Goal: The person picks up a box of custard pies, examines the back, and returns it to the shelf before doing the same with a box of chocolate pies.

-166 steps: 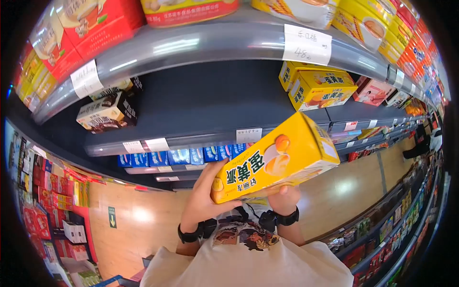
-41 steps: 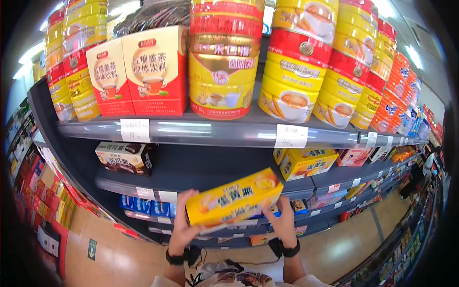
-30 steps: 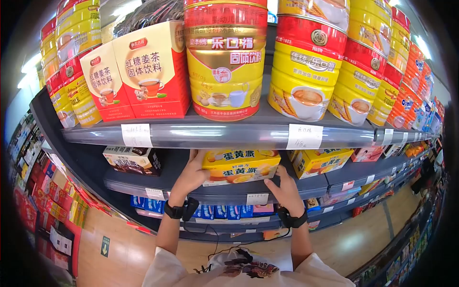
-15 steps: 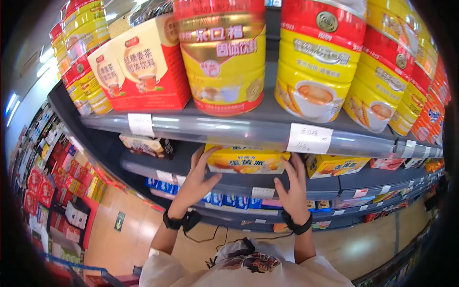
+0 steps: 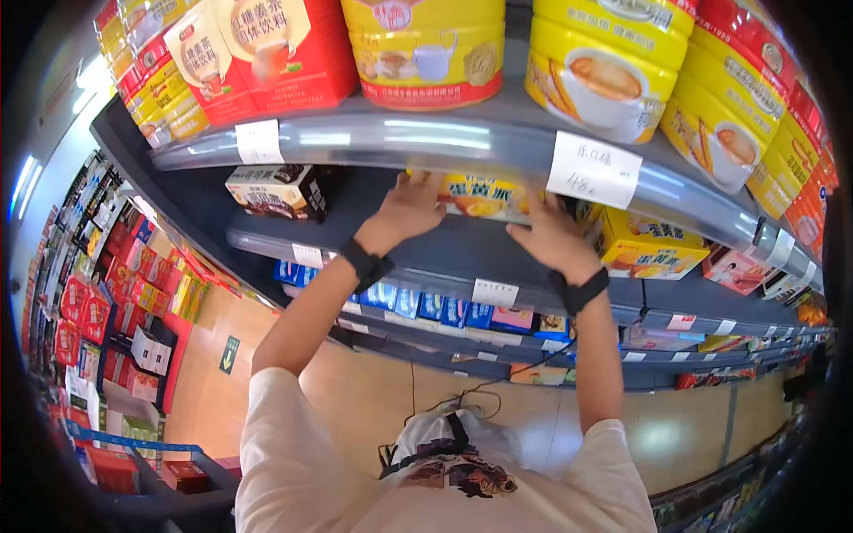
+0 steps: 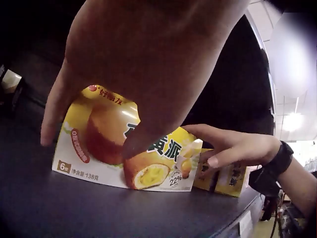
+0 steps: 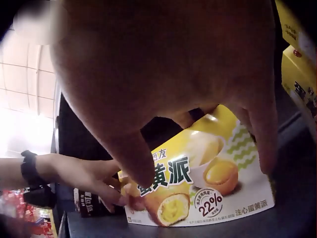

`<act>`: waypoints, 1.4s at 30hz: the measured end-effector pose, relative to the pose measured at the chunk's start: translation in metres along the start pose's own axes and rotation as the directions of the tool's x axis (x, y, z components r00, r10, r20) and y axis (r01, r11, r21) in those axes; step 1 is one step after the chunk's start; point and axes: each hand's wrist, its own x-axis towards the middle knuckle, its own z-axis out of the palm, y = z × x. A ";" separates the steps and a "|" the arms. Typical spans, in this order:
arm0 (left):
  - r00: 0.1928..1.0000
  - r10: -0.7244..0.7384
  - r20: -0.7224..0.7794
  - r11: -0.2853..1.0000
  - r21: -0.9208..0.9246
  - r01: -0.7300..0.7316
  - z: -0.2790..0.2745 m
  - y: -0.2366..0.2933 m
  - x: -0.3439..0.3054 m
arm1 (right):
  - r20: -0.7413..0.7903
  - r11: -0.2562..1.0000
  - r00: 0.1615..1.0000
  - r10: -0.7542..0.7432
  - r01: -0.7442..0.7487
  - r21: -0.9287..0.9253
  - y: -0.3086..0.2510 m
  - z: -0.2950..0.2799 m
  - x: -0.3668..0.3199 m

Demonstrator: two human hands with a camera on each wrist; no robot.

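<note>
A yellow box of egg yolk pies (image 5: 480, 197) stands well back on the middle shelf, under the overhanging upper shelf. My left hand (image 5: 404, 211) is at its left end, one finger down that side and the thumb across the printed front in the left wrist view. At the other end is my right hand (image 5: 553, 238), fingers extended over the box's right part. In the right wrist view, its thumb overlaps the front and a long finger (image 7: 265, 141) lies along the right end. The box's base sits on the dark shelf; its back is hidden.
More yellow pie boxes (image 5: 653, 244) stand to the right, close to my right hand. A brown and white box (image 5: 277, 191) stands at left. The upper shelf edge (image 5: 400, 140) runs just above my hands, with cans (image 5: 604, 80) on top. Blue packs (image 5: 431, 306) fill the shelf below.
Earlier both hands held the pie box tilted before the chest. It was then set upright on the shelf and has since slid deeper, my hands following it inward.
</note>
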 end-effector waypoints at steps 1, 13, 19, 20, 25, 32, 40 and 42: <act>1.000 -0.003 0.019 1.000 -0.006 0.004 0.000 -0.002 0.008 | 0.065 0.999 0.998 0.009 -0.011 0.041 0.006 -0.004 0.009; 0.992 0.091 0.087 0.993 -0.084 -0.084 0.001 -0.020 0.061 | 0.203 0.991 0.975 0.086 -0.062 -0.121 -0.001 -0.016 0.069; 0.974 0.182 -0.137 0.968 -0.148 -0.202 0.008 -0.036 0.069 | 0.149 0.993 0.983 0.111 -0.103 -0.063 0.005 -0.001 0.079; 0.899 0.232 -0.371 0.967 -0.013 -0.255 0.046 -0.060 0.077 | 0.110 0.992 0.988 0.112 -0.104 -0.074 0.002 0.003 0.079; 0.971 0.167 -0.171 0.982 -0.064 -0.180 0.035 -0.056 0.084 | 0.009 0.980 0.985 0.172 -0.170 -0.106 -0.006 0.010 0.086; 0.993 0.112 0.027 0.994 -0.017 -0.112 0.014 -0.051 0.098 | 0.027 0.964 0.968 0.250 -0.246 -0.102 0.005 0.008 0.106; 0.990 0.069 0.123 0.995 0.059 -0.076 -0.002 -0.048 0.110 | 0.074 0.963 0.963 0.260 -0.253 -0.091 0.015 0.004 0.122; 0.988 0.054 0.145 0.995 0.080 -0.066 -0.011 -0.050 0.110 | 0.090 0.966 0.963 0.253 -0.246 -0.083 0.017 0.002 0.117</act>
